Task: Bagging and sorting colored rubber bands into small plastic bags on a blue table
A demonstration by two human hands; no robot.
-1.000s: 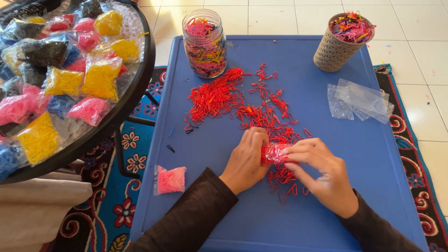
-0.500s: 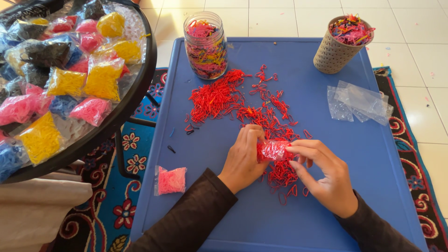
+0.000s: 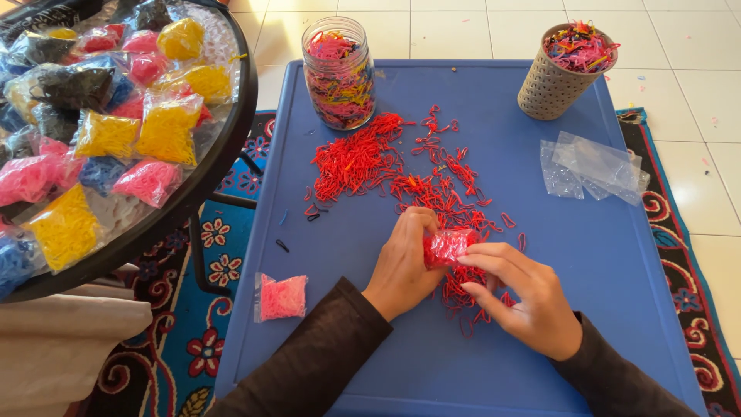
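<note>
Jar [image 3: 338,73], cup [image 3: 557,73], empty bags [image 3: 594,166] — beyond hands

Small clear plastic bag stuffed with red bands [image 3: 449,245] pinched between my hands. Sealed pink-filled bag [image 3: 281,297] near table's left edge. Empty clear bags [image 3: 594,166] stacked right. Yellow, pink, blue, black filled bags [image 3: 100,116] heaped on round tray [image 3: 231,127].

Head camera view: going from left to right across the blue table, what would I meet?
Pink bag of bands → glass jar → left hand → red-filled bag held by both hands → right hand → perforated cup → empty clear bags.
</note>
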